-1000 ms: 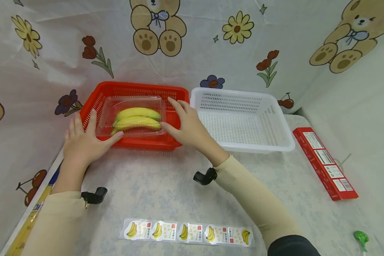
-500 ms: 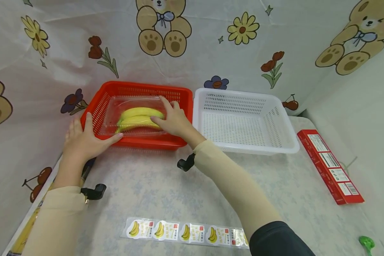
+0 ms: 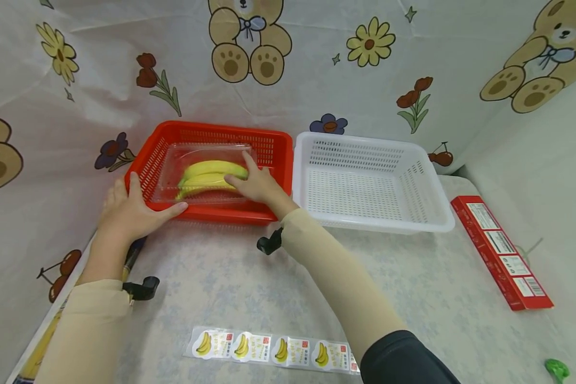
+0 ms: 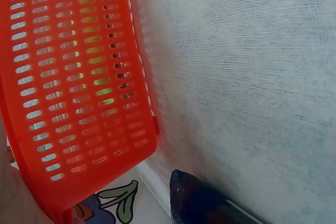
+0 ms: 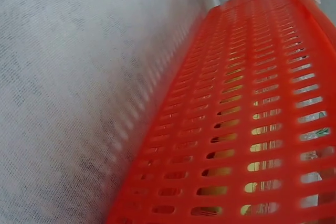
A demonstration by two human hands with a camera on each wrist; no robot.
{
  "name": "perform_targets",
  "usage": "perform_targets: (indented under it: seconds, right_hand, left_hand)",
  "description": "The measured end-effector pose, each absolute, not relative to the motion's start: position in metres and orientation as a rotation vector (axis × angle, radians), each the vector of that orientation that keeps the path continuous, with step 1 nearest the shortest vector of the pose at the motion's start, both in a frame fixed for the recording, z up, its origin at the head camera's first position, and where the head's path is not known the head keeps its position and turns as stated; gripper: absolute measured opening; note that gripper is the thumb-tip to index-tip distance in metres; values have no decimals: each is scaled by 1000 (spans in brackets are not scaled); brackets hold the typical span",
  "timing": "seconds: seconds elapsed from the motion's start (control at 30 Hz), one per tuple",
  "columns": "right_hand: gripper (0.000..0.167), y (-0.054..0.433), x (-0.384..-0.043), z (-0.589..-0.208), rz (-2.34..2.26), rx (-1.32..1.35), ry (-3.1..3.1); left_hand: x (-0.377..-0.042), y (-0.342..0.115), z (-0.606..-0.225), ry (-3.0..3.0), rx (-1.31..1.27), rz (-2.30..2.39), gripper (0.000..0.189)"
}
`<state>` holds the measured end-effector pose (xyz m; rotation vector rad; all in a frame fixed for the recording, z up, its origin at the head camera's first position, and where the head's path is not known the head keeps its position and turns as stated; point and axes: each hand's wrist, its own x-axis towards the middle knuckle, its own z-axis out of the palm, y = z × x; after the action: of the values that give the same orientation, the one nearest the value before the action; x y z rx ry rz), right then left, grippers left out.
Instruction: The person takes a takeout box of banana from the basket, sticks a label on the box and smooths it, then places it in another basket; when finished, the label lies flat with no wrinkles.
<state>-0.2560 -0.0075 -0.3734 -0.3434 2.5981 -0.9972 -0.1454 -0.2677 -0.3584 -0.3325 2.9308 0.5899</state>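
A clear plastic box [image 3: 170, 165] lies inside the red basket [image 3: 197, 213], with yellow bananas [image 3: 206, 169] showing through it. My right hand [image 3: 261, 188] reaches into the basket from the front and straddles the box's right end, thumb over the lid, other fingers bent at its right side. My left hand [image 3: 125, 216] spreads round the basket's front left corner, its thumb along the front rim and its fingers against the left side. In both wrist views the basket's slotted wall fills much of the picture, and bits of yellow show through the slots.
A white basket [image 3: 372, 221] stands right beside the red one. To its right lies a red box [image 3: 501, 253] with white labels. A strip of banana stickers [image 3: 269, 349] lies near the front, partly behind my right arm. A small green object [image 3: 557, 368] sits at the lower right.
My right hand has moved left from the right side of the red basket onto the right end of the clear box. My left hand keeps its place at the corner. The view has shifted slightly.
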Motion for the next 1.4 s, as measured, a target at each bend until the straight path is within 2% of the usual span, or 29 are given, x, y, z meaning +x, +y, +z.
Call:
perform_targets:
  seconds: [0.77, 1.4]
  right_hand:
    - [70, 11, -246, -347, -1402, -412, 2571]
    - [67, 80, -217, -300, -1694, -453, 2466]
  left_hand:
    - [-147, -266, -357, 2914, -319, 595, 142]
    - [-149, -270, -362, 2915, -312, 595, 142]
